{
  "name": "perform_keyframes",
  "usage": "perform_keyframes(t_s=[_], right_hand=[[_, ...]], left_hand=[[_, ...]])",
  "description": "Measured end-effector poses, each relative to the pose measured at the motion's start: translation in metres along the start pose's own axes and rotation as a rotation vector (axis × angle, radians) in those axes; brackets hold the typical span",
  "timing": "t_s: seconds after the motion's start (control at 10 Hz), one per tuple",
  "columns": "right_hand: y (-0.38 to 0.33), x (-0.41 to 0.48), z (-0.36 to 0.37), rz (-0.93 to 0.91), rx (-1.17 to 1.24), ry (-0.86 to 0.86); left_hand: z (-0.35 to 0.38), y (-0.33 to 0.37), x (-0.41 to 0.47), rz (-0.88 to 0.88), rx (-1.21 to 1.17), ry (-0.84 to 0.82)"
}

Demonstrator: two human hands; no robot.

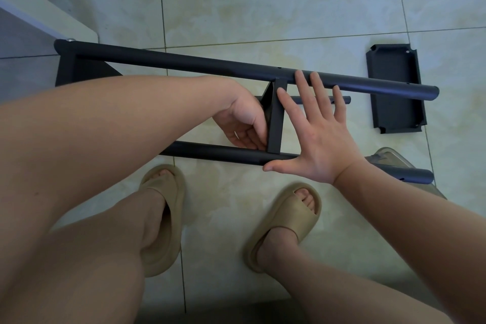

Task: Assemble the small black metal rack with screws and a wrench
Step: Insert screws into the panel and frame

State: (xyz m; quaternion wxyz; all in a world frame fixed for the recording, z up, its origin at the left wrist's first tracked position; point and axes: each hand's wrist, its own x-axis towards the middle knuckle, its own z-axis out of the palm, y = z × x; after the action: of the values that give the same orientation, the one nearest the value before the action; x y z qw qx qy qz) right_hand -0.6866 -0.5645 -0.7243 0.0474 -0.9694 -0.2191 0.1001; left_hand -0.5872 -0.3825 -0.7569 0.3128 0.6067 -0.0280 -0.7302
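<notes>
The rack (184,62) looks half built: end shelf (65,68) on, left hand (244,123) pinches the middle shelf (276,123), right hand (320,137) spread, grip released; spare shelf (395,89) lies unfitted.

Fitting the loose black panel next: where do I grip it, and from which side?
Probably pinch the upturned lip on the panel's right long edge, from above. It lies flat on the tiles, so only the rim offers purchase, and that edge is clear of the rack tubes.
</notes>
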Motion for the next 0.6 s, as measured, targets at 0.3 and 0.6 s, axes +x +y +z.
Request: perform_keyframes(t_s=[0.3,0.6], right_hand=[[-0.0013,-0.0002,-0.0020,0.005,0.001,-0.006],[-0.0004,-0.0003,-0.0016,0.002,-0.010,-0.006]], left_hand=[[0.0040,-0.0097,0.0005,0.090,-0.125,-0.012],[0.0054,-0.0083,-0.0016,0.100,-0.077,0.017]])
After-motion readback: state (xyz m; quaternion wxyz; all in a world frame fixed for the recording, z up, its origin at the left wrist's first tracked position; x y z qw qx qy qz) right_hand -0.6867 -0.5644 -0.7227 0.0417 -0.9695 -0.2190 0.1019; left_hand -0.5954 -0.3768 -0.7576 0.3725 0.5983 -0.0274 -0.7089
